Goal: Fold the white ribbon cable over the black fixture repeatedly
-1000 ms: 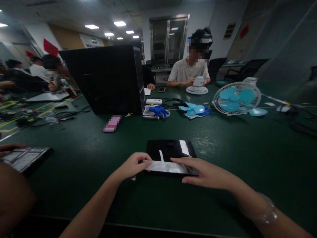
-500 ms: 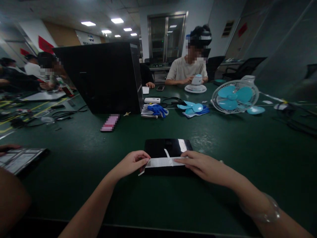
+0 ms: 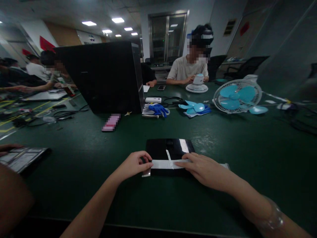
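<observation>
A flat black panel-like object [image 3: 158,144] lies on the green tabletop between my hands. Across it runs a white strip [image 3: 162,164] with faint printing, crossed by a narrow white piece [image 3: 168,155]. My left hand [image 3: 135,163] pinches the strip's left end between thumb and fingers; a clear, shiny bit [image 3: 147,172] hangs below. On the strip's right part my right hand [image 3: 201,168] rests with fingers stretched out. A pale end [image 3: 225,166] shows past that hand. The panel also bears a white label [image 3: 183,145] near its upper right.
A black computer case [image 3: 99,79] stands beyond, with a pink phone [image 3: 111,122] before it. Blue gloves [image 3: 158,110], blue fan blades [image 3: 194,107] and a fan [image 3: 236,96] lie further back. A co-worker [image 3: 187,71] sits opposite. At left, another person's hand touches a framed panel [image 3: 23,158].
The view has shifted slightly. My left fingers have curled a little more at the strip's end, and a pale end now shows beyond my right hand.
</observation>
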Demonstrator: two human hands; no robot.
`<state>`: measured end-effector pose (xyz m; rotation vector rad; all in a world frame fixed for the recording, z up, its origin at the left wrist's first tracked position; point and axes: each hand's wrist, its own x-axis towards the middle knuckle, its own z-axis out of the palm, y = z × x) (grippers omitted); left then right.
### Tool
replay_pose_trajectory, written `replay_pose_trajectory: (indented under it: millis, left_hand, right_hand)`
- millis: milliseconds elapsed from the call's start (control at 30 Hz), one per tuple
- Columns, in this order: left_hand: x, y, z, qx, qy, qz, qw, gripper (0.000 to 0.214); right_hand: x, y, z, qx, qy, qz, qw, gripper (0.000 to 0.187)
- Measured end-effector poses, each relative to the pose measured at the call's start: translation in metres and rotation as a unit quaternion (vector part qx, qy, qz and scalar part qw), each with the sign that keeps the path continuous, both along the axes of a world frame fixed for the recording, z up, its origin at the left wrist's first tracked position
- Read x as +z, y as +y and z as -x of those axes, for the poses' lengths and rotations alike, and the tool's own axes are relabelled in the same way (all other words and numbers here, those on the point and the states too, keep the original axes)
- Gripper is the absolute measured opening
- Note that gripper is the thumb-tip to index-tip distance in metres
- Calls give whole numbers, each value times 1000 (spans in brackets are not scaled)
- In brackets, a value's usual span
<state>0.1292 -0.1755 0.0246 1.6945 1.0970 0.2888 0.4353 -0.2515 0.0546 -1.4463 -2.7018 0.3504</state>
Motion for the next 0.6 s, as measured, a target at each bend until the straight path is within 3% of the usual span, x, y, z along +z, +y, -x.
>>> replay_pose_trajectory:
  millis: [333,600]
  left_hand:
    - [7,-4,-3,-21,89,-113,989,29]
    - [7,-4,-1,-28,83,-124,988,34]
  right_hand:
    - [-3,-3,8,-20,-15,-33,999,40]
    - [-3,-1,14,2,4,-51,999,44]
